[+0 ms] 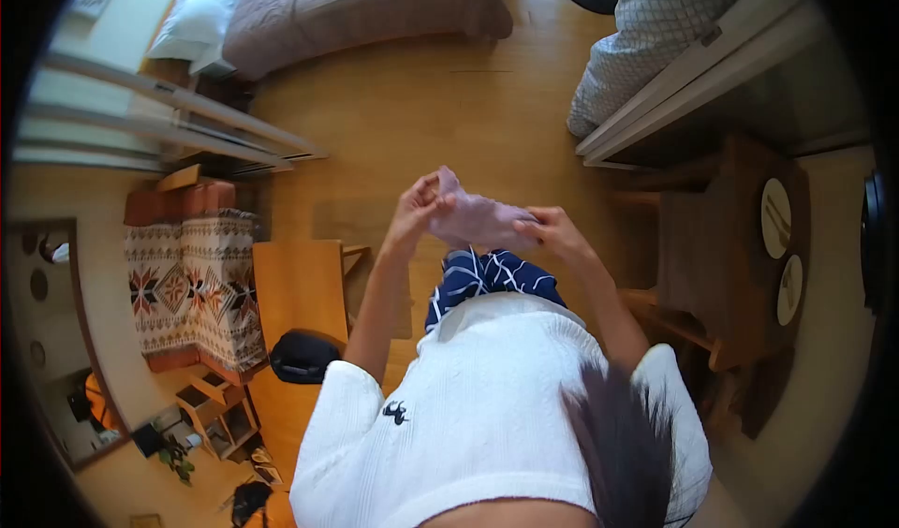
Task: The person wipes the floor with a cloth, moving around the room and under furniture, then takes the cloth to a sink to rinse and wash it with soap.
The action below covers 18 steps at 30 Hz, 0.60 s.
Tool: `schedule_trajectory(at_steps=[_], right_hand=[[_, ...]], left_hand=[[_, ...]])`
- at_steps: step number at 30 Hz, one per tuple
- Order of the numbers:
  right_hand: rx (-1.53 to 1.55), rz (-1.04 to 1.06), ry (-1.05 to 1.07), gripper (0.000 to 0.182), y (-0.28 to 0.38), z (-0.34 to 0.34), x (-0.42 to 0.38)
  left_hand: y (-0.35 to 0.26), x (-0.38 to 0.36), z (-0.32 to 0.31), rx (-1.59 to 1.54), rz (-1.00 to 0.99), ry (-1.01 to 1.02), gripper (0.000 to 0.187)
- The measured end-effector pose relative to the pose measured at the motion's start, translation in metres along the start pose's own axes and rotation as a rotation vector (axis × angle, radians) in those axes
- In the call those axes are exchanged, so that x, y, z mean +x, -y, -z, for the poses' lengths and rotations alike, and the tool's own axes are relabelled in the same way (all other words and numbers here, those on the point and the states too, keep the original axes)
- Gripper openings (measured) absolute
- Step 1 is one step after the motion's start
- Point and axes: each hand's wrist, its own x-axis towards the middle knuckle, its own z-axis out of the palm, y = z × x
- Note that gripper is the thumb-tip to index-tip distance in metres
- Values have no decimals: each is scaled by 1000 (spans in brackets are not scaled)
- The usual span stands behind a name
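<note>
A light purple cloth (pixel 479 219) is stretched between my two hands, in front of my waist and above the patterned dark blue garment on my legs. My left hand (pixel 421 208) pinches its upper left corner, with the fingers closed on the fabric. On the other side, my right hand (pixel 554 230) grips the right end between thumb and fingers. The cloth's lower edge hangs a little between the hands.
A wooden table (pixel 300 289) stands at the left, near a sofa with a patterned cover (pixel 192 285) and a black bag (pixel 302 356). At the right is a wooden table (pixel 712 247) bearing plates (pixel 776 217). A bed (pixel 365 13) lies ahead, beyond the wooden floor (pixel 421 107).
</note>
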Motion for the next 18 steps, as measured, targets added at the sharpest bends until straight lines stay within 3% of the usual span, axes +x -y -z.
schedule_trajectory(at_steps=[1, 2, 3, 4, 7, 11, 12, 15, 16, 18], right_hand=[[3, -36, 40, 23, 35, 11, 40], [-310, 86, -20, 21, 30, 32, 94], [-370, 56, -63, 21, 36, 49, 138], [-466, 77, -160, 21, 45, 39, 100], [-532, 47, -331, 16, 45, 110, 252], [-827, 305, -670, 15, 64, 186, 307], [-769, 321, -735, 23, 71, 202, 319], [-703, 272, -899, 19, 97, 239, 339], [-560, 286, -965, 21, 100, 248, 344], [-498, 302, -1089, 21, 71, 243, 365]], left_hand=[[-17, 47, 4, -41, -23, -2, 60], [-29, 91, 13, 37, -3, -36, 54], [-32, 139, 26, 84, -16, -63, 48], [-31, 123, 14, 127, -90, -33, 43], [-24, 294, 56, 372, -74, -69, 27], [-61, 398, 11, 662, -129, -55, 15], [-49, 432, 11, 588, -187, 0, 14], [-68, 489, -25, 578, -80, 85, 14], [-57, 507, -26, 708, -268, 171, 26], [-36, 519, -6, 848, -308, 192, 41]])
